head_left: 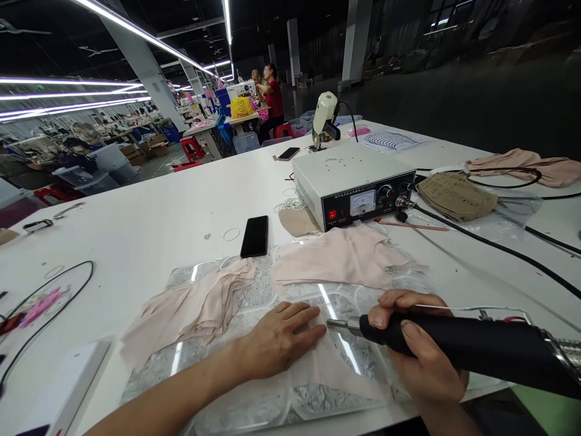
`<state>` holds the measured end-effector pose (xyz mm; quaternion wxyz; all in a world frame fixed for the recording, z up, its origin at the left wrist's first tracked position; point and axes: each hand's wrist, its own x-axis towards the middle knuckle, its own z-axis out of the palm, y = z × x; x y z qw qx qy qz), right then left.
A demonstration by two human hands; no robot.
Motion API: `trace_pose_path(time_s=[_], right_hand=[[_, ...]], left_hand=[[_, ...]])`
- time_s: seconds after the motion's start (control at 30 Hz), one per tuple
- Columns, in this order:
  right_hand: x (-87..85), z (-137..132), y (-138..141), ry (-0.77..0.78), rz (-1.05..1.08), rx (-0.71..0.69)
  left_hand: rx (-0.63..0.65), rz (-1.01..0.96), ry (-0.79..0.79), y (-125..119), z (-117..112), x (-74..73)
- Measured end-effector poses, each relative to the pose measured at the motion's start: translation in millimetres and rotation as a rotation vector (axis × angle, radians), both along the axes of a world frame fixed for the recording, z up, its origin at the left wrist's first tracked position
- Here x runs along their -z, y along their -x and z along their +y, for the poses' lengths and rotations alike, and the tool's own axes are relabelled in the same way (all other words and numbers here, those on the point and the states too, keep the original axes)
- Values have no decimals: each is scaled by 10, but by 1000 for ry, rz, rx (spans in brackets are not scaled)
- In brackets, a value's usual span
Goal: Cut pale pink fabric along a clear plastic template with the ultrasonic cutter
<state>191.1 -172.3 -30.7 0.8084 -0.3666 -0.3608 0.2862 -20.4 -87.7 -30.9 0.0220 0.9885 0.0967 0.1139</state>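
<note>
Your right hand clenches the black tool while your left hand, open, pins the pink fabric — limp, light, likely to creep, so press close by the tip.

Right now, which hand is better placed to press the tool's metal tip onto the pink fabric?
Probably the right hand: it grips the black tool, whose metal tip points at the pink fabric. The left hand lies flat on that fabric, holding nothing.
</note>
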Motion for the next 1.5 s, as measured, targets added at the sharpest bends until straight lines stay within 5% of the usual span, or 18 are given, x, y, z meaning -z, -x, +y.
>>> trace_pose_path(time_s=[1.0,1.5], right_hand=[[50,61,10,-2,-179,-41],[28,-72,-60,28,-9,-15]], left_hand=[[15,-3,-3,4,3,6],[23,28,-18,10,5,-17]])
